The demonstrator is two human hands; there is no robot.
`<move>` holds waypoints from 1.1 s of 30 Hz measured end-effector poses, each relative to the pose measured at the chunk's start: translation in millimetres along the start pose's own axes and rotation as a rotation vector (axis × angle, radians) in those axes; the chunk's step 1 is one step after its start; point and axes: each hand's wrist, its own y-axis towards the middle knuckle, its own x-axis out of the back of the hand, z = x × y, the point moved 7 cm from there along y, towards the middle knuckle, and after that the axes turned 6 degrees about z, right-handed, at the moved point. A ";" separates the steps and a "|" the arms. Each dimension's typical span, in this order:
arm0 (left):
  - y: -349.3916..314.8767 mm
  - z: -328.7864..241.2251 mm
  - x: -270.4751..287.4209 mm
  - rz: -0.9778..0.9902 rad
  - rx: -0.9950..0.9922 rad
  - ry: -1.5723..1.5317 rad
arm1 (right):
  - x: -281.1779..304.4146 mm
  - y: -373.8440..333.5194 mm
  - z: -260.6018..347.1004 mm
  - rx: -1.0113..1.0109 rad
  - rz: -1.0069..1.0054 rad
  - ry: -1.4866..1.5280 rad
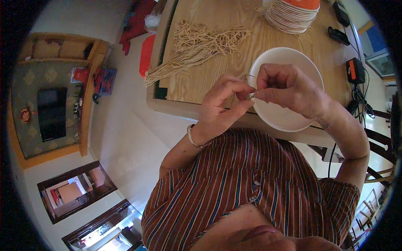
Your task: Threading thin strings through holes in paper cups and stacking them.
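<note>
Both hands meet just above the near edge of the wooden surface (268, 42), over a white bowl (289, 117). The left hand (222, 104) pinches its thumb and fingers together on a thin pale string (250, 78), and the right hand (289, 90) pinches the same string from the other side, fingertips nearly touching. The string loops up between them. It looks light, limp and thin, likely to slip unless held close to the working point.

A bundle of similar cords (197, 46) lies toward the surface's left edge, and a stack of bowls (291, 14) stands at the far edge. No package or label is clear enough to describe.
</note>
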 end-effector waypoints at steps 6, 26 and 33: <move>2.7 4.7 -1.8 -0.017 0.093 0.017 | -0.9 0.4 3.2 0.040 0.027 -0.030; 10.5 10.1 6.7 0.118 -0.163 0.099 | -24.9 -14.8 56.6 0.339 0.041 0.006; 7.8 28.6 -4.8 0.220 -0.100 0.010 | -26.7 -16.4 61.3 0.425 0.059 0.009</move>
